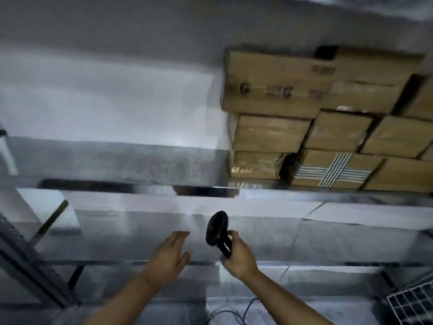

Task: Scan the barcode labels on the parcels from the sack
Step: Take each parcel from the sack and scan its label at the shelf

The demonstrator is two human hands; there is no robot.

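Grey plastered wall fills the upper left of the blurred view, and below it a shiny grey metal shelf [145, 240] is seen running across the frame, with a dark slot along its back edge. On an upper level at the right, brown cardboard boxes [328, 118] are stacked in several tiers, touching one another; one low box [332, 170] is crossed by black-and-white striped strapping. No sack and no barcode label can be made out among them.

A black handheld barcode scanner [216, 231] is gripped by the right hand [236, 256], whose fingers are curled round the handle, the scanner head raised and tilted toward the shelf. The left hand [169, 253] is held just beside it, apart from the scanner, its fingers straight and close together, palm down, holding nothing. Both bare forearms are seen reaching in from the bottom edge.

A thin dark cable [234, 311] is seen lying on the grey floor between the arms, and a white wire-grid basket [412, 303] shows at the lower right corner
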